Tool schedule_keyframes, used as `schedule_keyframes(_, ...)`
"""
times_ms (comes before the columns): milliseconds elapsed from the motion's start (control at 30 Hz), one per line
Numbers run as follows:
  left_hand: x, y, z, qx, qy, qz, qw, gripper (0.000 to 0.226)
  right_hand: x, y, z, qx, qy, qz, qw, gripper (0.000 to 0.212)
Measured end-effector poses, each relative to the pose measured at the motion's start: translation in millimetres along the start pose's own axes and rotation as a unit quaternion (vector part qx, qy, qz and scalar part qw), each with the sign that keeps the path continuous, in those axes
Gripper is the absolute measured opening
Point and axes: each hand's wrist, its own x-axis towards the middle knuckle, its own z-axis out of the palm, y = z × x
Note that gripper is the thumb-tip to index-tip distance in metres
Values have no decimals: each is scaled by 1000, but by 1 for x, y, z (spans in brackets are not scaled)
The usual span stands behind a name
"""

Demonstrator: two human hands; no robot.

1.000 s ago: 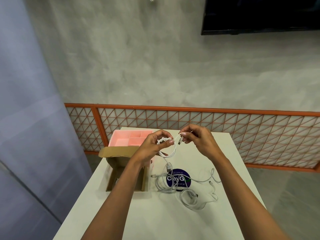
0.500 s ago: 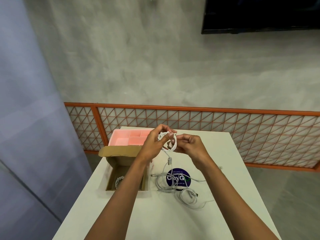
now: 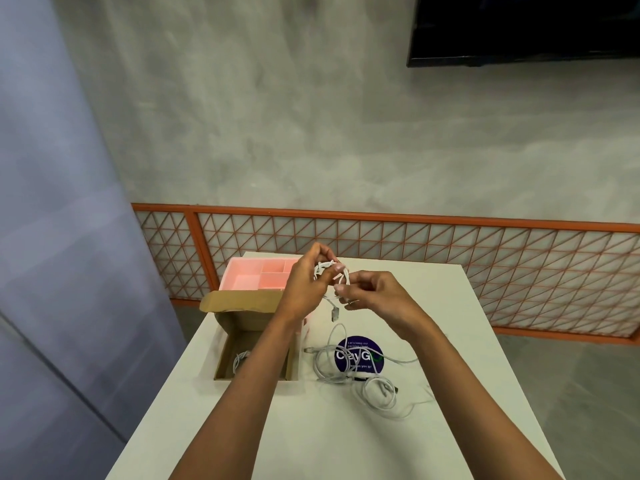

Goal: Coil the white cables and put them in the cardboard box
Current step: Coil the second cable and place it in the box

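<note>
Your left hand [image 3: 304, 285] and right hand [image 3: 375, 294] both pinch a small white cable coil [image 3: 332, 273] above the worktop [image 3: 311, 427], beside the open cardboard box [image 3: 254, 341]. Loose white cables [image 3: 346, 372] lie across a blue round sticker [image 3: 360, 355]; its large word is part covered, the small print too blurred to read.

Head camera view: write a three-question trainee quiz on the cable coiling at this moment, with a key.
1. True or false: the cardboard box already holds a coiled cable.
2. Multiple choice: the loose cables on the table lie partly over
A. a pink tray
B. a round blue sticker
C. a black screen
3. Fill in: the cable coil is held up between the left hand and the right hand, with one ______ end hanging below it.

Key: 1 true; 2 B, the round blue sticker; 3 connector.
</note>
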Motion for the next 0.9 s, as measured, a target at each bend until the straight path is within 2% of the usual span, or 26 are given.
schedule_keyframes(167, -2, -4, 0, 16, 9, -8, 1000, 12, 2, -7, -3, -96, 116, -8, 989, 21)
schedule_keyframes(267, -3, -7, -3, 41, 6, -2, 999, 10, 4, -11, -9, -66, 97, -15, 993, 14)
schedule_keyframes(367, -5, -5, -5, -32, -6, -35, 999, 8, 4, -14, -19, -35, 51, -17, 998, 12)
schedule_keyframes(467, -6, -1, -7, -68, -19, -52, 996, 8, 7, -9, -23, -118, 44, -9, 992, 12)
schedule_keyframes(567, -5, 1, -6, -75, -16, -67, 995, 9, 13, 1, -22, -276, 93, -44, 956, 9)
schedule_keyframes(600, -5, 1, -5, -77, -13, -71, 994, 9, 14, 3, -21, -295, 102, -54, 949, 7)
schedule_keyframes(800, -5, -4, 3, -80, 10, -70, 994, 12, 11, 18, -3, -160, 136, -35, 977, 9)
schedule_keyframes(900, -4, -5, 5, -79, 25, -70, 994, 13, 12, 19, 4, -29, 117, 11, 993, 8)
